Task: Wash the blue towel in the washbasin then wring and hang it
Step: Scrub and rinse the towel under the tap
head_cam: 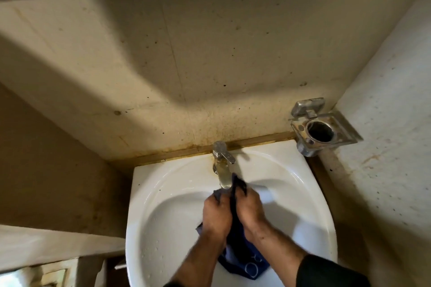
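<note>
Sleeves, dark ones, show at the bottom edge of the frame, and from them two bare forearms run up toward the centre. Just beyond, the blue towel (242,261) hangs bunched between the wrists, its lower part with pale lettering trailing over the front of the washbasin (163,193) at lower centre. Higher up, the left hand (215,213) and right hand (248,209) sit knuckle to knuckle, each with fingers curled round a fold of the cloth, so both are grasping the towel and pressing it together; a dark corner of it pokes up above the right hand.

That corner lies right below the spout of the faucet (222,165), which stands at the back rim of the basin in the centre of the frame. Whether water is running I cannot tell. The step in hand looks like the scrubbing part of the wash. To do it well, the hands should rub one fold against the other under the spout, then shift the grip along the cloth so the trailing lower part gets worked too, not just the top. Keeping the bundle low inside the bowl should hold splashes in, and the hanging end ought to be gathered in so it does not drip over the front rim.

Farther off, at right of the frame, a metal holder (324,130) is fixed to the wall, and the stained wall (210,65) fills the upper half.
</note>
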